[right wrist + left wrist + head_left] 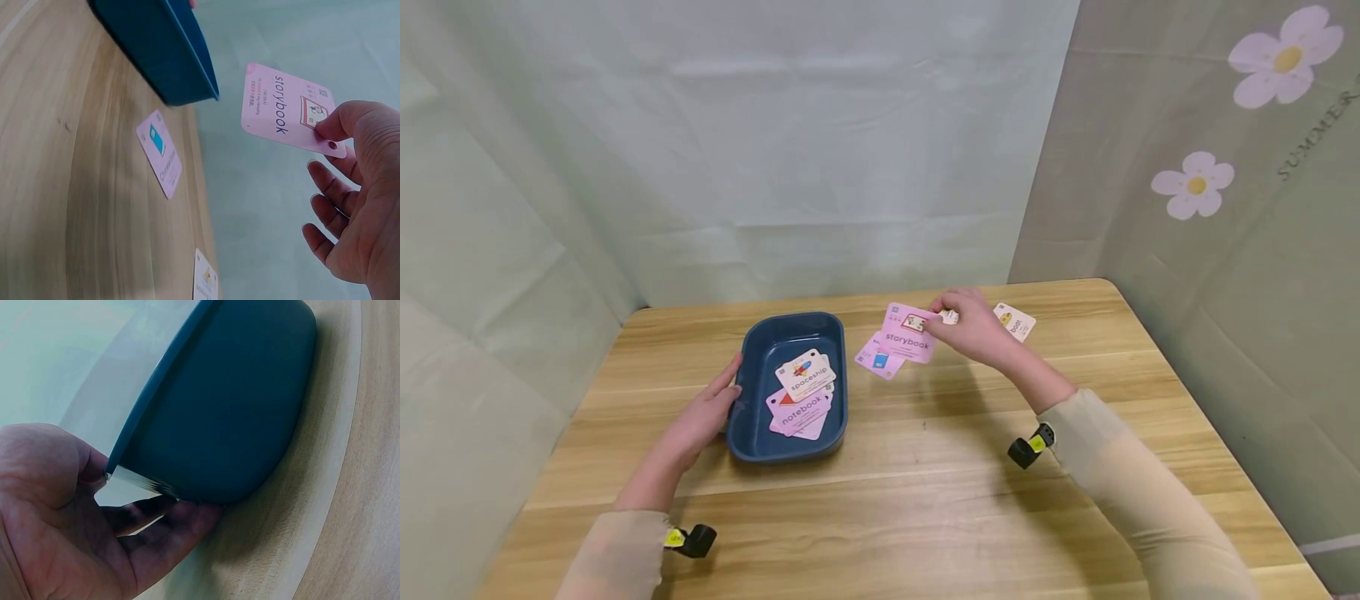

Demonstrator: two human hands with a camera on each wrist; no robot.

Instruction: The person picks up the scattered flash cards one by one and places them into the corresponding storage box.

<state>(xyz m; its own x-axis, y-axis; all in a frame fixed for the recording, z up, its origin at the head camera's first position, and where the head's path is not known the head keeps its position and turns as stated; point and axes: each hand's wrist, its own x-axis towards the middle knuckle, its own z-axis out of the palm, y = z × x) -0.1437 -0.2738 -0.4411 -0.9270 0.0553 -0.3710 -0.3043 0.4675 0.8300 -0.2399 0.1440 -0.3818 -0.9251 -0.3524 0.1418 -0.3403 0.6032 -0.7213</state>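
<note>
My right hand (972, 327) pinches a pink "storybook" flash card (907, 335) by its edge between thumb and index finger; the other fingers curl loosely beneath. In the right wrist view the held card (284, 109) is raised off the table. Below it lies another pink card (159, 152) with a blue book picture. My left hand (703, 414) holds the left side of a dark blue rectangular tub (747, 433). The left wrist view has the thumb at the tub's rim and the fingertips (203, 515) under its lower edge. Inside the tub, a "spaceship" card (806, 375) overlaps a pink "notebook" card (801, 414).
A white card (1015, 321) lies right of my right hand, and another card (950, 317) is mostly hidden behind the fingers. The wooden table (925, 500) ends at a pale curtain (820, 167) behind. Each wrist wears a small black camera.
</note>
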